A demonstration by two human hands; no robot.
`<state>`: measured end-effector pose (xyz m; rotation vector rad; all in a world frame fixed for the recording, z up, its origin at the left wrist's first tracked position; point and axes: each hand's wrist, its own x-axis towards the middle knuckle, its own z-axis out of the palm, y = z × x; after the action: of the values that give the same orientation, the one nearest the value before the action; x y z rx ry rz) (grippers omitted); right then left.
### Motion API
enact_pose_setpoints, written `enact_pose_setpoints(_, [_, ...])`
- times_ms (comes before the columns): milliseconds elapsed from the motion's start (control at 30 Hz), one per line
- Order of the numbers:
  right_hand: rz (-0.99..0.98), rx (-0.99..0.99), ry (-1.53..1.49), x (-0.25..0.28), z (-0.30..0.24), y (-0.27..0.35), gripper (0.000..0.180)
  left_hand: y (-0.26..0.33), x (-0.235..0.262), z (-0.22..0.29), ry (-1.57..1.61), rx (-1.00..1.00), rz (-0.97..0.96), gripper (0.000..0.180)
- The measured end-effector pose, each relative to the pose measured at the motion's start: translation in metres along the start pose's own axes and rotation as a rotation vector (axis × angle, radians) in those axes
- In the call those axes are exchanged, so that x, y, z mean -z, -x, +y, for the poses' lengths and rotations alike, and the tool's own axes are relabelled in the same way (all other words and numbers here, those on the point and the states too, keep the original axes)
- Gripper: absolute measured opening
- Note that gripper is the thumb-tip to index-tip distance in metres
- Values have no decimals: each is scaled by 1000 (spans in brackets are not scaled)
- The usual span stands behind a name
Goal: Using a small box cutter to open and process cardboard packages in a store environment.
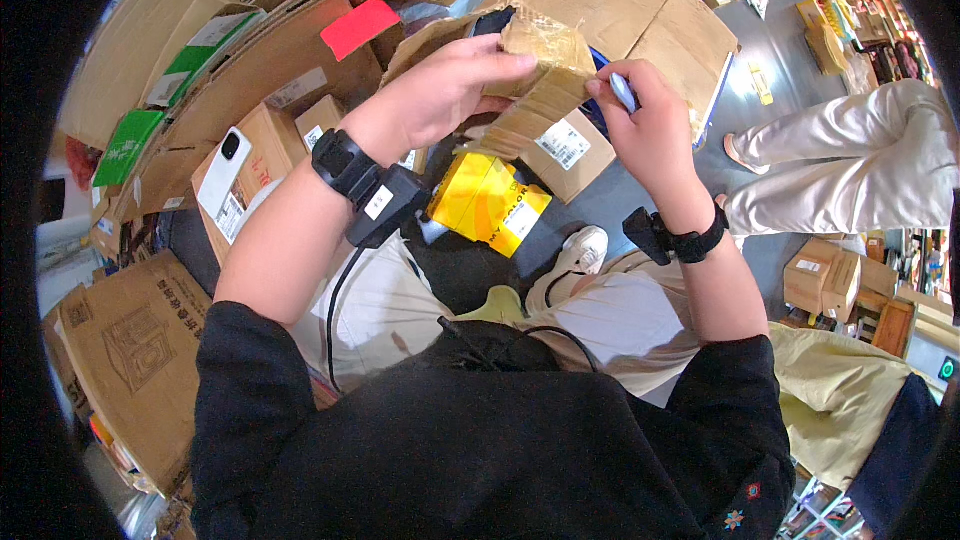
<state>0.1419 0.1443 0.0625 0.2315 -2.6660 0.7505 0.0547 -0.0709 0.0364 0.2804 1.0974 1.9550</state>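
Clearly, we are holding a torn, crumpled piece of brown corrugated cardboard with glossy tape across it [540, 80] up in front of us, above our lap and over the clutter of boxes on the floor. Our left hand [440, 90] is closed on its left edge, fingers wrapped over the top and thumb underneath, while our right hand [645, 120] pinches its right end and also keeps a small pale blue-white tool, probably a cutter or pen [622, 92], tucked between the fingers; what that tool is exactly we cannot tell. We judge the cardboard light and fairly floppy: it is creased and bent, so it will fold further rather than hold its shape, and the taped face looks slick, so a grip on the bare, rough card at the edges seems safer than on the tape. It is not fragile, though torn layers may peel apart if pulled hard. Just below it, nearer us, lie a small brown cardboard box with a white label [565, 150] and a bright yellow carton [490, 202]. To the far left flattened brown cartons [250, 70] are stacked, one bearing a red sticker [360, 27]. At the right, another person's legs in pale trousers [850, 165] stretch across the grey floor.
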Motion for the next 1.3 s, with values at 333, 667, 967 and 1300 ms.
enact_pose_setpoints(333, [-17,-293,82,-1,-18,-6,67,-5,-24,-17,-952,-456,154,22])
enact_pose_setpoints(667, [-9,-255,30,-5,-10,-6,66,0,-31,-29,-1051,-599,198,25])
enact_pose_setpoints(967, [-186,-527,-182,-9,5,-3,67,-4,-31,-32,-1136,-528,191,24])
enact_pose_setpoints(1300, [-299,-860,-622,-17,3,0,67,-13,-24,-27,-1136,-497,197,23])
